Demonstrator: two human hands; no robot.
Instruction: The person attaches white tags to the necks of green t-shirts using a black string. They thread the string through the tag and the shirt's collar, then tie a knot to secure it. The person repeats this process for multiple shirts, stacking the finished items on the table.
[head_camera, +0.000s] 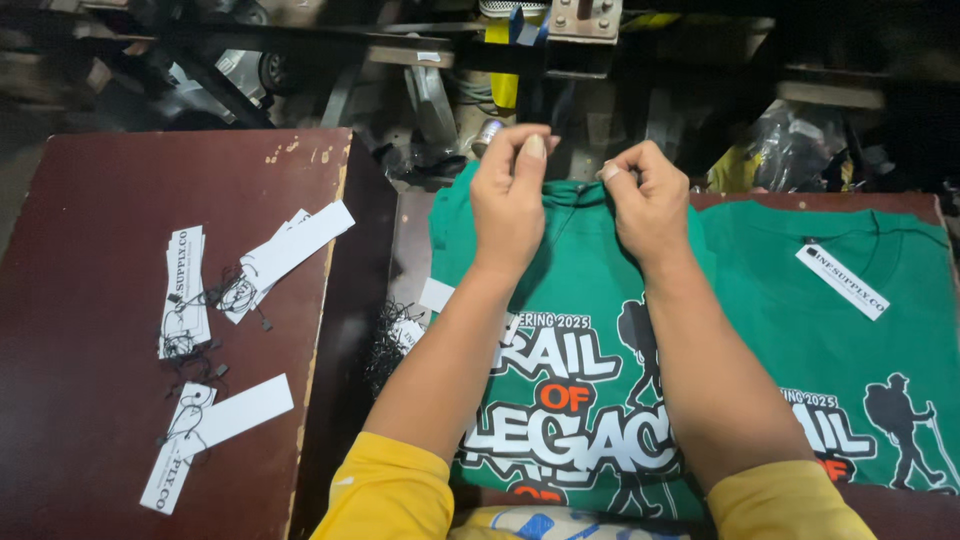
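Observation:
A green printed T-shirt (585, 300) lies flat in front of me, its collar at the far end. My left hand (510, 200) and my right hand (648, 205) both pinch at the collar (578, 190), fingertips close together. What they hold between the fingers is too small to make out. Both forearms stretch over the shirt's white and orange print, with yellow sleeves at the bottom edge.
A second green shirt (850, 330) with a white paper tag (842, 281) lies to the right. On the dark red table (90, 200) at left are several white tags with black strings (215, 290). More black strings (390, 335) lie between table and shirt. Cluttered machinery stands beyond.

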